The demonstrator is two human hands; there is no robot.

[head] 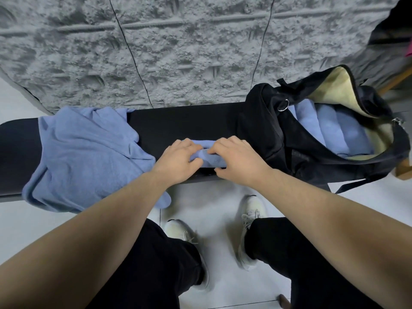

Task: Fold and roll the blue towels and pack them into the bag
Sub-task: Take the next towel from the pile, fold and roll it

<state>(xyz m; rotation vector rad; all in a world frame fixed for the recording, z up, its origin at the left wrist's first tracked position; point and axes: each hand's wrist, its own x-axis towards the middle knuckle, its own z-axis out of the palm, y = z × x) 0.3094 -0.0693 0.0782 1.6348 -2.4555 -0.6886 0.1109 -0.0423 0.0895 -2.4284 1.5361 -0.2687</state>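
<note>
Nearest the camera, two bare forearms are stretched forward over black trouser legs and white shoes planted on a pale tiled floor. At the front edge of the black table, a small blue towel roll is gripped by both hands: the left hand is curled over its left end, and the right hand is clamped over its right end with the thumb tucked underneath. The roll is probably being held tight in this way so that it does not spring open before it is packed.

To the left, a heap of loose blue towels is spread on the table, one corner hanging over the front edge; these appear not yet folded. To the right, a black bag with a cream lining is lying open, its mouth turned toward the hands, and several rolled towels are already packed side by side inside it. That placement keeps the next transfer short.

Behind the table, a wall of rough grey textured panels is seen, divided by thin dark seams.
</note>
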